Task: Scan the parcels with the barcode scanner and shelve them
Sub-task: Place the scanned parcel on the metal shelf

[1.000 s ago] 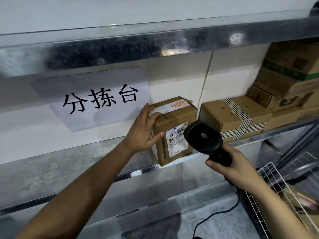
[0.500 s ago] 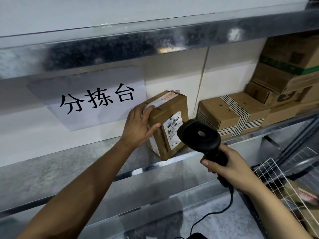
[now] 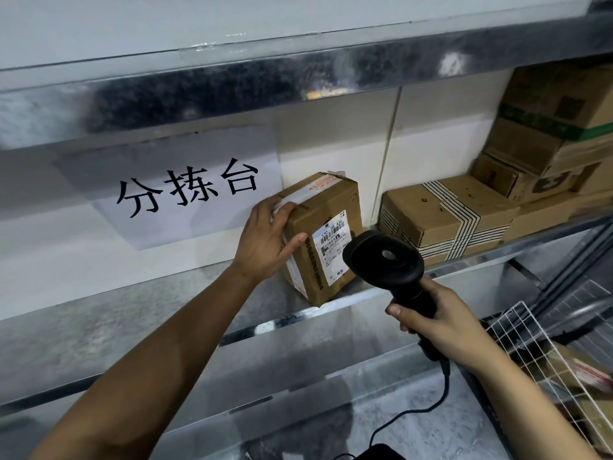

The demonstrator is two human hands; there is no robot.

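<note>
- The left hand (image 3: 265, 242) grips the upper left corner of a small cardboard parcel (image 3: 323, 237), fingers over its taped top edge and thumb pressed against the front face.
- The parcel stands on end on the metal shelf (image 3: 139, 313), its lower front corner right at the shelf's front lip, its back near the white wall.
- A white shipping label (image 3: 332, 252) with a barcode sits on the parcel's front face, turned toward the camera and to the right.
- The right hand (image 3: 441, 327) is closed around the handle of a black barcode scanner (image 3: 386, 257), whose round head is just right of the label and overlaps the parcel's lower right edge in view; whether it touches the box cannot be told.
- The scanner's black cable (image 3: 431, 406) runs down from the handle toward the bottom of the view.
- The two hands are apart, with the parcel between them.
- A paper sign (image 3: 185, 190) with three large black characters is fixed to the wall left of the parcel.
- To the right on the same shelf lies a flat box wrapped in striped tape (image 3: 444, 215), and further right a stack of cardboard boxes (image 3: 557, 141).
- A white wire basket (image 3: 544, 356) stands at lower right, with packages inside.
</note>
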